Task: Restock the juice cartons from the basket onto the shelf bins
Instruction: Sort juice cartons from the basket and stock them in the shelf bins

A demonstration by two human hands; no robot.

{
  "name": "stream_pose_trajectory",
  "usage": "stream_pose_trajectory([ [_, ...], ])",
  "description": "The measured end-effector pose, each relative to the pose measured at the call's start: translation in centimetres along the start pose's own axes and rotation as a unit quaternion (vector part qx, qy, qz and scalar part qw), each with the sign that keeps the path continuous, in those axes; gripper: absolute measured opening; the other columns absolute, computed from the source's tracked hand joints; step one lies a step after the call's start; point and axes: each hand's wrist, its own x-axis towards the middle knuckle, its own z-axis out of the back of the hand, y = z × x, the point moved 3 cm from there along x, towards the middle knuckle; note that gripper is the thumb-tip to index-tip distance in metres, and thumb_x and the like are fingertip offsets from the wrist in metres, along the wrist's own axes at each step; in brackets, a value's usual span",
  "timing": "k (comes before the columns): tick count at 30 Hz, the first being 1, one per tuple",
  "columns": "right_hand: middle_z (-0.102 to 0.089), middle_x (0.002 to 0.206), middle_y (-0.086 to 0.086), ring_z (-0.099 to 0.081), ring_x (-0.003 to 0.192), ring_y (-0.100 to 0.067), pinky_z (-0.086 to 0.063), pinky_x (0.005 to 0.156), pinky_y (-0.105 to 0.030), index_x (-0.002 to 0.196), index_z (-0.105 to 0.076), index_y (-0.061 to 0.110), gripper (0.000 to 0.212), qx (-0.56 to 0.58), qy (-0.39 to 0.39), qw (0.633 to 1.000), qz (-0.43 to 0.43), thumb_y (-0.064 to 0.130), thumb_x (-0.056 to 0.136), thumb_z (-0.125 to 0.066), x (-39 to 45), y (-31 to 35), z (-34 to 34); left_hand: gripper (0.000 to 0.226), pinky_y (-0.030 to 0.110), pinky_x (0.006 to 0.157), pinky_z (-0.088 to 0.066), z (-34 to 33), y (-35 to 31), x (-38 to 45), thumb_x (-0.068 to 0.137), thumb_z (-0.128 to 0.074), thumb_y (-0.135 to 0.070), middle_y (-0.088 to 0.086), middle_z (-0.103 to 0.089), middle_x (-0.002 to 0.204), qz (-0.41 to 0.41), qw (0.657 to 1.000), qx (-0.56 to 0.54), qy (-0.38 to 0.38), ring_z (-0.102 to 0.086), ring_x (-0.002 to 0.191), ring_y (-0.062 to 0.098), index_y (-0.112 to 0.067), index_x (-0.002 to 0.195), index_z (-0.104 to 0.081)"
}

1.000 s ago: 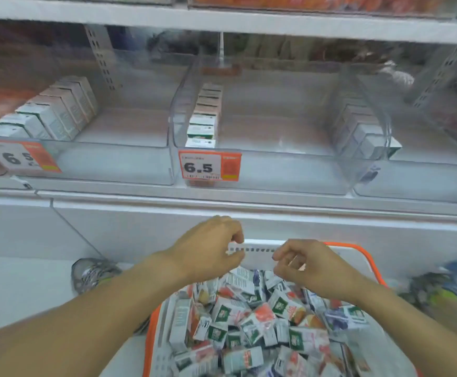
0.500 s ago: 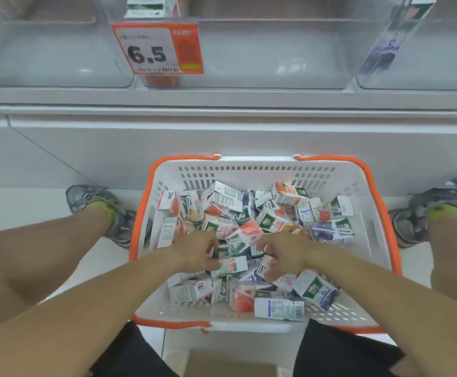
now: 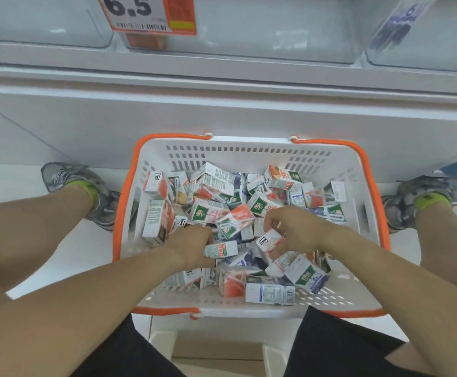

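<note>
A white shop floor (image 3: 45, 268) runs up to the pale base of a shelf unit (image 3: 221, 110), and along the top of the view sit clear plastic shelf bins (image 3: 249, 28), one carrying an orange price tag (image 3: 151, 14) marked 6.5. On the floor between the person's two shoes stands a white basket (image 3: 249, 153) with an orange rim, holding a loose heap of small juice cartons (image 3: 213, 186) lying at every angle, some printed with orange fruit, some green-labelled, some purple. Both hands are down in the heap near the middle. The left hand (image 3: 192, 246) has its fingers curled over a small carton (image 3: 221, 249) lying on its side, thumb side against it, so it looks to be grasping that one. The right hand (image 3: 295, 229) is curled around a white and orange carton (image 3: 270, 242), fingertips pinching its upper edge. I judge this to be the picking step: cartons are being gathered from the basket, none yet on its way up. The next move would call for a firm hold on each carton, lifting clear of the pile without dragging neighbours out, then raising them to the bin that matches the flavour and standing them in line behind the front wall.
</note>
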Motion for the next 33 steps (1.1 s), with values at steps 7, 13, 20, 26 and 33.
stream_pose_trajectory([
  [7,-0.062,0.101,-0.002,-0.06,0.072,-0.012,-0.049,0.066,-0.027,0.101,-0.057,0.027,0.047,0.137,-0.144,0.98,-0.004,0.052,0.071,-0.083,-2.4,-0.2,2.9,0.038,0.028,0.066,-0.053,1.5,0.6,0.0,0.073,-0.076,-0.047,-0.008,-0.067,0.08,0.024,0.996,-0.082,-0.013,-0.062,0.07,0.011,-0.019,0.098,-0.067],
  [13,-0.051,0.052,0.0,-0.074,0.069,-0.029,-0.049,0.052,-0.034,0.079,-0.049,0.002,0.052,0.229,-0.138,0.959,-0.093,0.043,0.076,-0.082,-2.9,-0.9,3.3,0.049,0.025,0.059,-0.036,4.1,0.6,-0.7,0.078,-0.075,-0.054,-0.013,-0.052,0.052,0.046,0.966,-0.254,0.008,-0.05,0.049,-0.002,-0.005,0.075,-0.07],
  [20,-0.073,0.102,-0.014,-0.075,0.085,-0.025,-0.062,0.078,-0.036,0.112,-0.061,-0.003,0.037,0.481,-0.095,0.865,-0.104,0.015,0.083,-0.076,-3.6,-0.6,4.6,0.049,0.034,0.075,-0.061,8.2,-0.8,-2.6,0.081,-0.076,-0.032,0.022,-0.07,0.114,0.028,0.733,-0.677,0.056,-0.072,0.09,0.033,-0.004,0.121,-0.066],
  [26,-0.067,0.104,-0.011,-0.061,0.081,-0.026,-0.051,0.083,-0.038,0.098,-0.069,0.013,0.016,0.666,-0.047,0.744,-0.028,0.015,0.082,-0.07,-5.0,0.9,5.0,0.07,0.039,0.085,-0.059,11.8,-1.9,-4.3,0.051,-0.097,-0.018,0.024,-0.063,0.126,-0.064,0.617,-0.784,0.035,-0.063,0.116,0.039,-0.003,0.114,-0.07],
  [33,-0.072,0.105,-0.02,-0.069,0.102,-0.033,-0.054,0.094,-0.048,0.098,-0.072,0.0,0.017,0.659,0.011,0.746,0.098,-0.007,0.084,-0.065,-8.0,7.0,6.2,0.085,0.045,0.086,-0.058,15.7,-2.0,-7.3,0.046,-0.099,-0.015,0.028,-0.064,0.123,-0.121,0.616,-0.776,-0.057,-0.066,0.11,0.039,0.003,0.12,-0.061],
])
